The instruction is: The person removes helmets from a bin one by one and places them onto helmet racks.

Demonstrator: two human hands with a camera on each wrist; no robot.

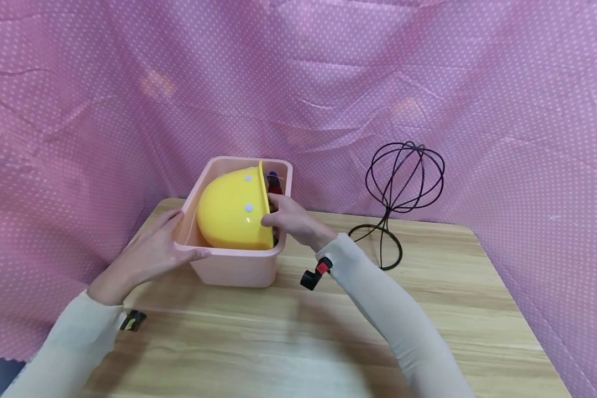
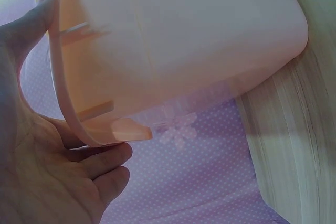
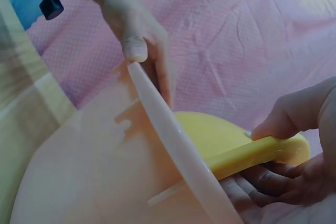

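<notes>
A yellow hard hat (image 1: 229, 213) lies on its side in a pink plastic bin (image 1: 239, 269), its brim turned to the right. My right hand (image 1: 297, 221) grips the brim; in the right wrist view the thumb presses the outside while the fingers reach inside the hat. At the bin's near left corner, my left hand (image 1: 151, 251) holds the rim. The left wrist view shows that thumb on the rim and the fingers against the bin's (image 2: 210, 35) outer lip. Dark and red parts (image 1: 275, 185) show beside the brim, partly hidden.
A black wire stand (image 1: 388, 209) with a round cage top stands on the wooden table (image 1: 258, 337), to the right of the bin. Pink dotted cloth (image 1: 328, 99) hangs behind the table and along both sides.
</notes>
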